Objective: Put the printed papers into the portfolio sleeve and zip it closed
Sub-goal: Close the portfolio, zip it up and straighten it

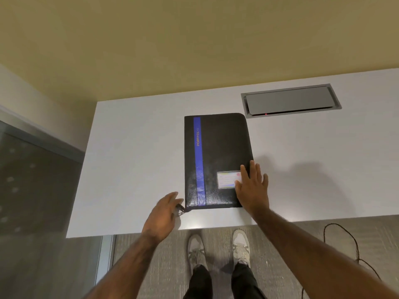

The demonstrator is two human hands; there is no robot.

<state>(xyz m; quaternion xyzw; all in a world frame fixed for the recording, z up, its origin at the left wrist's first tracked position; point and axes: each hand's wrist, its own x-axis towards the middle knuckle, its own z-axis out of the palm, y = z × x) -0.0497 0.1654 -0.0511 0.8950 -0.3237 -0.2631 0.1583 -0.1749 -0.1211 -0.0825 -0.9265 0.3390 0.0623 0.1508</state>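
A black portfolio sleeve with a blue stripe and a small label card lies flat and closed on the white table. My right hand presses flat on its near right corner, fingers spread. At the near left corner, my left hand pinches the dark zipper pull, which sticks out from the sleeve's corner. No printed papers are visible.
A grey flip-lid cable box is set into the table at the back right. The table's near edge runs just below my hands, with my shoes and a black cable on the carpet below. A yellow wall stands behind the table.
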